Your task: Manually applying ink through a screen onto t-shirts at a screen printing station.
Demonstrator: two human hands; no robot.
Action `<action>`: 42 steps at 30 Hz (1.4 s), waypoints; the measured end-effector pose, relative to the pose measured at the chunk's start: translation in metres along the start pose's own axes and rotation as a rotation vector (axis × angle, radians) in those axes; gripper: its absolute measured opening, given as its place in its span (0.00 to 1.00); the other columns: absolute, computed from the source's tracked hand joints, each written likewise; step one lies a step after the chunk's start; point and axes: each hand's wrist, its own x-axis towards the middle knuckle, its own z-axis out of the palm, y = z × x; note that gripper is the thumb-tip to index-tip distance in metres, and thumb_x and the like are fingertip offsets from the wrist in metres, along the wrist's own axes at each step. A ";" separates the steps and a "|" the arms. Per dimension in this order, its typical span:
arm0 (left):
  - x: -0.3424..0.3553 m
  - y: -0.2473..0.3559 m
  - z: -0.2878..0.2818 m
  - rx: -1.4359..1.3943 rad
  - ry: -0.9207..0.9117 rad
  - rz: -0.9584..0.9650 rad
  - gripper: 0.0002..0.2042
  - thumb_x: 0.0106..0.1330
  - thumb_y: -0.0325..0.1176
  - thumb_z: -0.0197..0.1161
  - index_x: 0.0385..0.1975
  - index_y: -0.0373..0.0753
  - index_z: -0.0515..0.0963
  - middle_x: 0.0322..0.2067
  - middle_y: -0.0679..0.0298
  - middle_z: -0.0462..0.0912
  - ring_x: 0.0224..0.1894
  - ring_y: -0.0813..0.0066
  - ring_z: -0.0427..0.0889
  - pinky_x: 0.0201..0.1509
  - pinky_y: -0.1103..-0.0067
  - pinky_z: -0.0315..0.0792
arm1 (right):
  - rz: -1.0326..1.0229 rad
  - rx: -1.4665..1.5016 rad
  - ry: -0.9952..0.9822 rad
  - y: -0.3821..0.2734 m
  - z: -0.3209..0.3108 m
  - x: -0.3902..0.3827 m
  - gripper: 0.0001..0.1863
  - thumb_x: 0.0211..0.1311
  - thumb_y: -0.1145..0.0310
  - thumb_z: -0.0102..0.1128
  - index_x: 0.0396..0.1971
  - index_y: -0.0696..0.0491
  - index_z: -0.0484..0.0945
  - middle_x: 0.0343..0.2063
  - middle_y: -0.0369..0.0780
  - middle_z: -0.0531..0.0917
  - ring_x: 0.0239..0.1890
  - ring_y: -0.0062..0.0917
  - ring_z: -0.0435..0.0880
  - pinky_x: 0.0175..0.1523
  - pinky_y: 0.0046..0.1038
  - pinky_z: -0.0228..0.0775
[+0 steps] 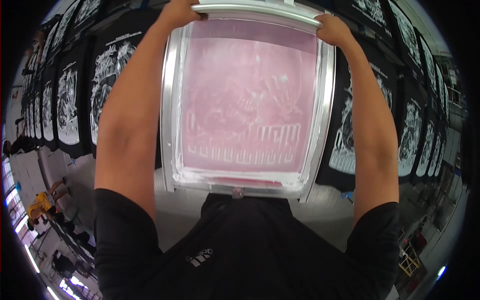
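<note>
My left hand (182,12) and my right hand (331,29) grip the two ends of a silver metal bar (255,11), apparently a squeegee, across the far end of a screen-printing frame (328,100). The frame's pink mesh (240,100) shows a faint pale pattern, with white ink smeared along its side and near borders. A small knob (238,192) sits at the middle of the near edge, just above my black shirt.
Rows of black T-shirts with white prints stand to the left (67,100) and right (410,135) of the frame. At the lower left, a person in yellow (42,202) is bent over, with other people farther along that side. A yellow ladder-like frame (409,260) is at lower right.
</note>
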 end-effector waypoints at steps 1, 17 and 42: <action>-0.026 0.006 -0.012 -0.055 -0.047 0.016 0.19 0.48 0.48 0.72 0.32 0.40 0.84 0.33 0.52 0.85 0.38 0.53 0.84 0.44 0.65 0.75 | -0.012 0.035 -0.043 -0.017 -0.009 -0.027 0.21 0.46 0.70 0.56 0.45 0.51 0.82 0.41 0.50 0.83 0.45 0.46 0.82 0.51 0.40 0.74; -0.443 0.113 -0.009 -0.262 -0.156 -0.030 0.16 0.38 0.22 0.66 0.31 0.38 0.78 0.32 0.61 0.82 0.38 0.60 0.79 0.51 0.66 0.66 | 0.026 0.309 -0.301 -0.171 0.013 -0.420 0.23 0.33 0.77 0.63 0.39 0.52 0.80 0.35 0.40 0.84 0.43 0.36 0.81 0.67 0.50 0.57; 0.022 -0.012 -0.023 0.010 -0.034 -0.112 0.24 0.44 0.48 0.75 0.40 0.42 0.83 0.34 0.56 0.85 0.40 0.55 0.84 0.48 0.67 0.74 | -0.027 0.176 -0.115 0.003 -0.026 0.051 0.25 0.37 0.70 0.58 0.43 0.53 0.84 0.35 0.52 0.85 0.41 0.44 0.84 0.50 0.36 0.75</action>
